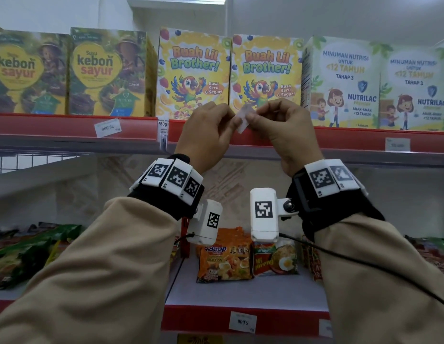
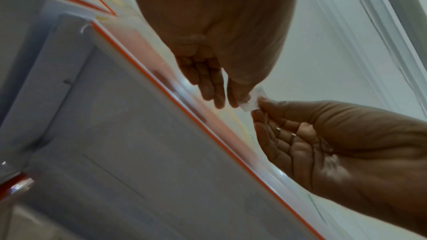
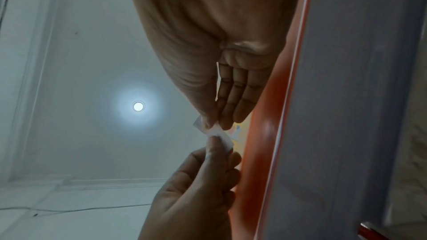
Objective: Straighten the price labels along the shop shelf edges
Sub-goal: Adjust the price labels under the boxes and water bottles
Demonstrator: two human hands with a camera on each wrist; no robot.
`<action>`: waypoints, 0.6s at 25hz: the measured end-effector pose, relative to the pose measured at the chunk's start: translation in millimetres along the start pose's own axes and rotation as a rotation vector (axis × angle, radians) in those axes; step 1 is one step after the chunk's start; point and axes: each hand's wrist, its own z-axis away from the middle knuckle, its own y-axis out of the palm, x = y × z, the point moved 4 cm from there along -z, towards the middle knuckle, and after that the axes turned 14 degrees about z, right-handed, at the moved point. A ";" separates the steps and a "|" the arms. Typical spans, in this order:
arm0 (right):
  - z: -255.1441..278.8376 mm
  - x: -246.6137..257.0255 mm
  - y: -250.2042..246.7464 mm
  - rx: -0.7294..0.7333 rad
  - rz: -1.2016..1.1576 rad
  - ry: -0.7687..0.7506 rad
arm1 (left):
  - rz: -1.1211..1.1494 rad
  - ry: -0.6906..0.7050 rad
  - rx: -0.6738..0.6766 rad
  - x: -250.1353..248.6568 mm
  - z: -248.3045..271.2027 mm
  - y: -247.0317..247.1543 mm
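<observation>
Left hand (image 1: 207,135) and right hand (image 1: 281,131) each pinch one end of a small white paper price label (image 1: 243,119), held just before the red metal shelf edge (image 1: 67,126).

**Shelf count**

We count six cartons on the upper shelf: two green Kebon Sayur boxes (image 1: 29,70), two yellow Buah Lil Brother boxes (image 1: 193,70) and two pale Nutrilac boxes (image 1: 345,80). We see five white price labels: one (image 1: 243,117) held by both hands, two on the upper edge and two on the lower.
</observation>
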 end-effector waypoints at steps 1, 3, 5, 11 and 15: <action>-0.5 -0.4 -2.1 -0.004 0.049 -0.005 | -0.003 -0.001 0.003 1.1 -0.5 0.0; -4.4 2.0 -7.8 -0.018 0.236 -0.059 | -0.003 -0.003 0.018 2.7 -2.0 0.2; -9.6 7.2 -11.5 -0.020 0.470 -0.148 | 0.002 0.001 0.035 3.0 -2.4 -0.2; -17.0 17.2 -1.1 0.214 0.774 -0.268 | 0.012 0.029 0.051 1.9 -2.4 -4.7; -20.4 18.5 -0.7 0.226 0.754 -0.271 | 0.104 0.026 0.022 1.2 -1.6 -14.6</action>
